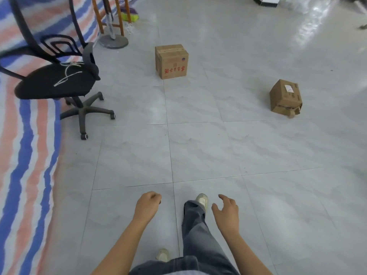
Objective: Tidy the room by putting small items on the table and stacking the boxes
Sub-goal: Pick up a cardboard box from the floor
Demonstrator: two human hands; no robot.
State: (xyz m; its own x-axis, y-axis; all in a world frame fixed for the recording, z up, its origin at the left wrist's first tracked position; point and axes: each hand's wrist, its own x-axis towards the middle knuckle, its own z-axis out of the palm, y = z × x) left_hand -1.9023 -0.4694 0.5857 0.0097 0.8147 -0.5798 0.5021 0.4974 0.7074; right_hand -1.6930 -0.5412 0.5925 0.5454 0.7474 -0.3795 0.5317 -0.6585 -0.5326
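Left hand (148,205) at 7 o'clock, low in the view, fingers loosely curled under, holding nothing; right hand (226,211) at 5 o'clock, fingers relaxed and slightly spread, likewise empty; both hang above the grey tiled floor (198,151), touching nothing. Between them, a leg in grey jeans (195,225) steps forward in a pale shoe (202,200). Larger cardboard box (171,61), upright with red printed characters on its near face, stands on the floor at 12 o'clock, well apart from the hands; smaller cardboard box (286,98), bearing a white label, sits at 2 o'clock with its near lower edge gaping; the two boxes are well apart and unstacked. Black office chair (59,80), a pale cord (67,75) lying on its seat, at 10 o'clock, beside a blue, orange and white striped tarpaulin (25,155) running along 9 o'clock; a round grey stand base (113,41) and wooden legs (100,20) at 11 o'clock.
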